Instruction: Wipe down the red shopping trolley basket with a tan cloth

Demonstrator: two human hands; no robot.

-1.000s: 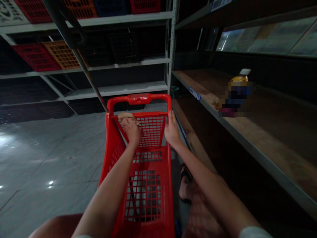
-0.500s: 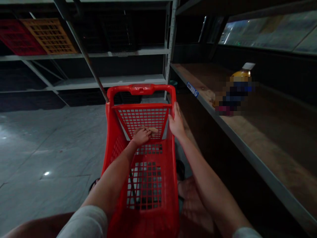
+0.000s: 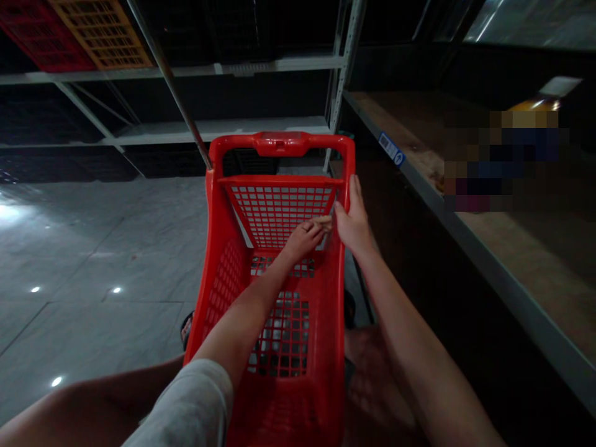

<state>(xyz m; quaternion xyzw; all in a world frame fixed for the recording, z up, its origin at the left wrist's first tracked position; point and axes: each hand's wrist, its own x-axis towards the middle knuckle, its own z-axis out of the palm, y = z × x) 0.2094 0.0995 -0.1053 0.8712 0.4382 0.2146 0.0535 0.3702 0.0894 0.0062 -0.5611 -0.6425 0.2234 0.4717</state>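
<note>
A red plastic shopping cart (image 3: 327, 335) stands between my legs, with grid panels in its walls and bottom. Inside it, my left hand (image 3: 302, 239) is closed on a tan cloth (image 3: 325, 221), pressing it near the right end of the back grid panel. The cloth is small and mostly covered by my fingers. My right hand (image 3: 354, 222) grips the cart's right side just below the handle (image 3: 282, 144), thumb on the inner side and fingers along the outside.
On the right runs a wooden shelf (image 3: 493, 242) with a metal edge and a blue label (image 3: 392, 149); a blurred-out bottle (image 3: 535, 105) is on it. Metal racks with red (image 3: 46, 34) and yellow crates (image 3: 105, 34) stand behind. A pole (image 3: 177, 93) rises at the cart's left.
My left hand has moved right with the cloth across the back grid panel, toward the right wall. My right hand keeps its grip. The view has tilted down and shifted left.
</note>
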